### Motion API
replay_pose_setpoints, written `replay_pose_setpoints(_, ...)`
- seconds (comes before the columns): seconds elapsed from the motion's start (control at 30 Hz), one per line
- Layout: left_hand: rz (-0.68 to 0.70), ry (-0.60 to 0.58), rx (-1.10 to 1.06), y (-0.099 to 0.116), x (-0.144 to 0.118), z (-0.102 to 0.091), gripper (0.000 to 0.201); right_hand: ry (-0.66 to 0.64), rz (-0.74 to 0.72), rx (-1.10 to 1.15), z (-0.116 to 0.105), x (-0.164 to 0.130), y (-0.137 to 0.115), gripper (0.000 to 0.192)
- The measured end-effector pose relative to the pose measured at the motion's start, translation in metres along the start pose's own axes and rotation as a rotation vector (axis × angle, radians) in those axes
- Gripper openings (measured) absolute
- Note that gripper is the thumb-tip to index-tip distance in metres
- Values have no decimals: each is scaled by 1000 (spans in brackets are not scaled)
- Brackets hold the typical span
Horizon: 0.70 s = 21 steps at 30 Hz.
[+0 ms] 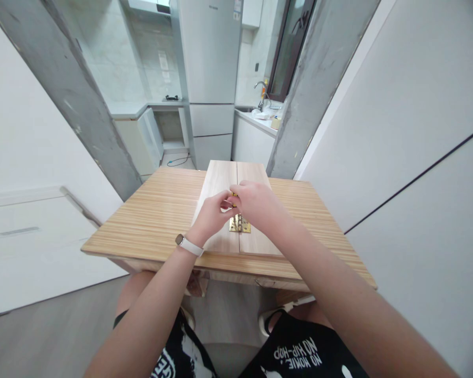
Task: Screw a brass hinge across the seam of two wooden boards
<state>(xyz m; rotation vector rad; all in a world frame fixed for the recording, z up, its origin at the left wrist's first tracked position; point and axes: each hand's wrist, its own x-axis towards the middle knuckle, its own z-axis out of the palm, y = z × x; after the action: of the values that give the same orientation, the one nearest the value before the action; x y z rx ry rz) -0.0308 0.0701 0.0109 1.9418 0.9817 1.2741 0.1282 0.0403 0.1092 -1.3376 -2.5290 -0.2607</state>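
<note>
Hinge (240, 224): brass, shiny, lying flat over the seam btw two pale wood boards (220, 181), mid-table; upper part hidden by hands.
Left hand (212, 214): fingers pinched narrow at hinge top; can't tell what's in the pinch. White watch (189, 244) on wrist.
Right hand (256, 203): curled over hinge top, fingertips meeting left hand's; grip unclear.
Table (157, 220): striped wood, boards lie side by side on it.
Behind: fridge (211, 79), sink tap (262, 89), grey pillars.
</note>
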Motion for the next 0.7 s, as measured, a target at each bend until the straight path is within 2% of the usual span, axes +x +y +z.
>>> replay_pose_setpoints(0.13,22,-137,-136,0,1,-6,15,-44,-54,47,1,4,9,15)
replay_pose_setpoints(0.2,27,-166,-190,-2,1,-7,16,-47,-86,63,1,5,12,16)
replay_pose_setpoints(0.4,19,-84,-149,-6,0,-5,18,-64,-187,159,-3,4,15,22)
replay_pose_setpoints(0.53,15,-35,-95,-1,-2,-5,13,-5,-40,177,-10,0,9,15)
replay_pose_setpoints(0.6,15,1,-43,3,-2,-4,16,30,66,108,-13,0,4,26)
replay_pose_setpoints(0.7,25,41,-10,6,-1,-3,19,14,161,-23,-14,1,-4,41)
